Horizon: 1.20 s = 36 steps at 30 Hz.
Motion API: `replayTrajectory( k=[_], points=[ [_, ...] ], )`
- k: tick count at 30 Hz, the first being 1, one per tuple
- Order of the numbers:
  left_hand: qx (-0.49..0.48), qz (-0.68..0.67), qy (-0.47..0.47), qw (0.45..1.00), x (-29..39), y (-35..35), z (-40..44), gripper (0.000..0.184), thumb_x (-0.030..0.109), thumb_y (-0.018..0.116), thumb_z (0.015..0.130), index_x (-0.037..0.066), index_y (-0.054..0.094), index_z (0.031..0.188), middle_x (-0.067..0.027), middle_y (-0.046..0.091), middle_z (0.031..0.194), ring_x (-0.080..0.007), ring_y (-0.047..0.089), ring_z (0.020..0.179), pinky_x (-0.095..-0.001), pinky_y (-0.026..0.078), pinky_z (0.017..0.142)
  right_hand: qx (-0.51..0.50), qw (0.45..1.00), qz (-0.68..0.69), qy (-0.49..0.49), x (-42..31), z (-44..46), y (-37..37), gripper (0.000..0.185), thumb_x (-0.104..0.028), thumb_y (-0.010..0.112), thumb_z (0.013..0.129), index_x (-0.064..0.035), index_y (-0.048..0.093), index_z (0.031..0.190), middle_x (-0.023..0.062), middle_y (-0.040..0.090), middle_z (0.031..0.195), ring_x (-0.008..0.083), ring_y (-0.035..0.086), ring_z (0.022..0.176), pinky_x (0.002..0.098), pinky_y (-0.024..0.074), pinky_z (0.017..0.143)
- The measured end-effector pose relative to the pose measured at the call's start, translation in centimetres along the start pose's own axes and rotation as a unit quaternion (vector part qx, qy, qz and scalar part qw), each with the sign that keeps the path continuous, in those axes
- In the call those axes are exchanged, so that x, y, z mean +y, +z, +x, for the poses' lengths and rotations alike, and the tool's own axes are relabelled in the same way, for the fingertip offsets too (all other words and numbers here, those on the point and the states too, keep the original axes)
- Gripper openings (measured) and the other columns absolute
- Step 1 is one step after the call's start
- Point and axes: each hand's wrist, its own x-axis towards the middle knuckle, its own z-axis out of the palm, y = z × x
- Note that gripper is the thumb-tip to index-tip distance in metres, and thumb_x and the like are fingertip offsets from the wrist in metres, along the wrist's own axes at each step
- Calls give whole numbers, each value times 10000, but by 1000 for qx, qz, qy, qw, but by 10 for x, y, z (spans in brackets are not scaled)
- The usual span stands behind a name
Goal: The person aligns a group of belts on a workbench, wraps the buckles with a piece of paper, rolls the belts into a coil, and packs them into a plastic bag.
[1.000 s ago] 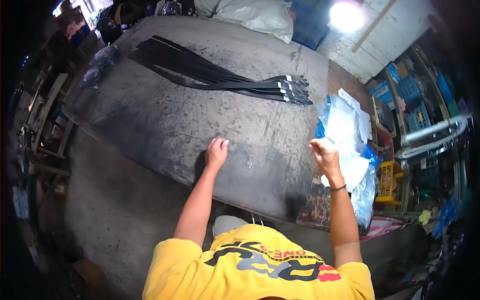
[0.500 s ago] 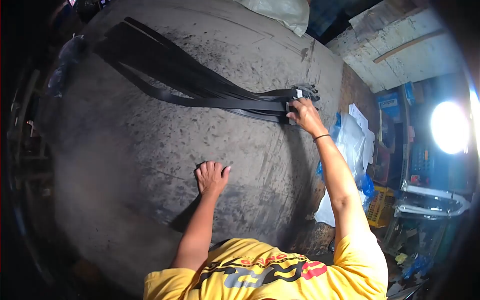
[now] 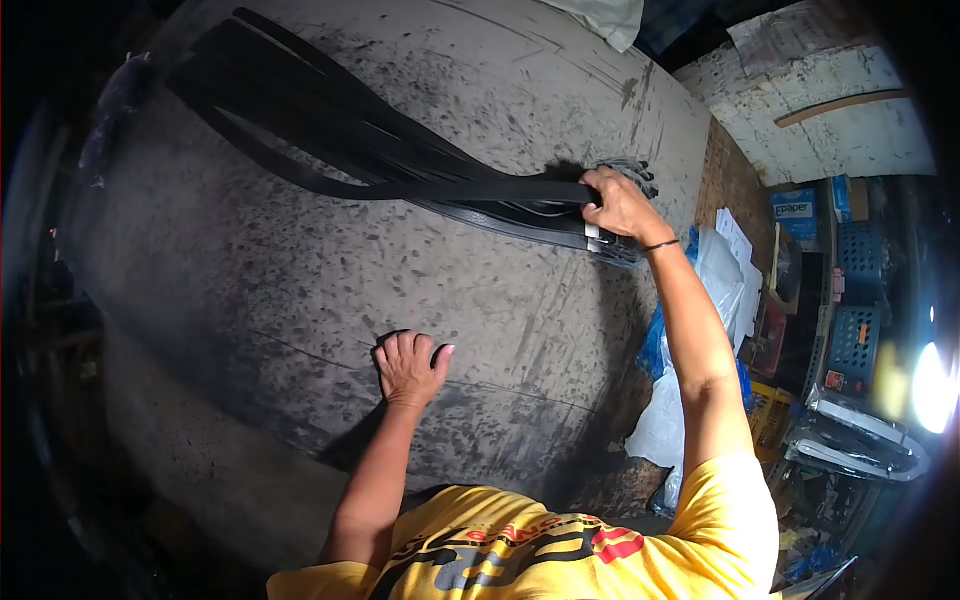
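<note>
Head view: a bundle of black straps (image 3: 330, 125), flat, matte and ribbon-like, fans loosely at one end and narrows at the other. It lies on the far part of the table (image 3: 490, 310), its long axis slanting from the far left corner area toward the right edge, tied-looking dark ends pointing right. One strap bows out on the near side; a small white label (image 3: 592, 232) sits near the narrow end. There the right hand (image 3: 612, 205), fingers closed, grips strap near its end. Nearer the front edge, the left hand (image 3: 410, 368) lies palm down, fingers slightly spread, holding nothing visible. The tabletop is grey, scuffed and dark-speckled; crinkled translucent plastic (image 3: 716, 272) lies along its brown right edge.
</note>
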Motion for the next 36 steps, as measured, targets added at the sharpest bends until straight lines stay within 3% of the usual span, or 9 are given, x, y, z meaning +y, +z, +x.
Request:
replayTrajectory(
  k=[3, 4, 14, 17, 20, 25, 28, 30, 36],
  points=[
    [9, 0, 4, 1000, 0, -1, 2, 324, 436, 641, 798, 144, 515, 862, -59, 474, 927, -257, 427, 898, -406, 319, 781, -70, 987, -146, -17, 1, 10, 10, 447, -272, 686, 709, -25, 605, 1073, 173, 598, 1039, 355, 571, 1006, 410, 473, 859],
    [7, 0, 4, 1000, 0, -1, 1, 325, 439, 638, 799, 144, 515, 860, -59, 474, 926, -258, 428, 897, -408, 320, 781, -113, 983, -147, 20, 4, 13, 14, 529, -356, 726, 711, -65, 604, 1136, 159, 570, 1107, 340, 547, 1068, 403, 459, 902],
    [-3, -4, 0, 1000, -1, 1, -1, 316, 442, 615, 816, 146, 511, 854, -60, 477, 932, -261, 429, 903, -414, 321, 791, -212, 962, -142, 93, 17, 27, 22, 690, -418, 772, 649, -112, 564, 1231, 163, 387, 1346, 370, 381, 1244, 429, 390, 991],
    [5, -1, 4, 1000, 0, 0, 0, 318, 442, 617, 813, 144, 514, 855, -60, 478, 930, -262, 431, 906, -412, 323, 791, -183, 972, -137, 59, 19, 25, 19, 677, -368, 776, 640, -113, 562, 1230, 157, 470, 1287, 348, 423, 1224, 440, 386, 990],
    [-15, -17, -5, 1000, 0, -1, -1, 319, 410, 653, 786, 130, 531, 879, -70, 474, 946, -274, 421, 918, -415, 319, 822, -136, 980, -139, 48, 13, 19, 3, 516, -201, 678, 670, -87, 585, 1165, 143, 649, 976, 319, 588, 1014, 426, 441, 914],
    [-19, -10, -4, 1000, 1, -1, -1, 325, 420, 643, 796, 130, 528, 888, -70, 473, 963, -274, 414, 933, -416, 314, 837, -111, 992, -60, 21, -2, 10, -20, 385, -216, 653, 678, -32, 586, 1009, 176, 639, 989, 358, 595, 946, 421, 487, 793],
    [-29, -13, -8, 999, 0, 1, -1, 328, 429, 634, 803, 131, 529, 890, -71, 471, 972, -273, 411, 940, -417, 311, 840, -46, 994, -89, -38, -13, 7, -21, 315, -163, 669, 644, -31, 579, 916, 189, 636, 816, 366, 624, 800, 424, 491, 681],
    [-36, -13, -12, 999, 0, 0, -1, 329, 433, 629, 807, 132, 530, 892, -71, 470, 976, -272, 410, 943, -417, 310, 839, -121, 965, -232, 0, -27, 6, -22, 313, -238, 666, 656, -60, 606, 907, 154, 651, 763, 345, 637, 741, 416, 500, 639],
    [-2, -10, 5, 1000, -1, 1, 0, 343, 467, 601, 823, 138, 512, 858, -60, 471, 928, -254, 424, 891, -409, 318, 783, -284, 932, -178, 139, -55, -16, 16, 528, -475, 707, 689, -75, 627, 1024, 128, 672, 962, 301, 643, 935, 385, 515, 785]
  ],
)
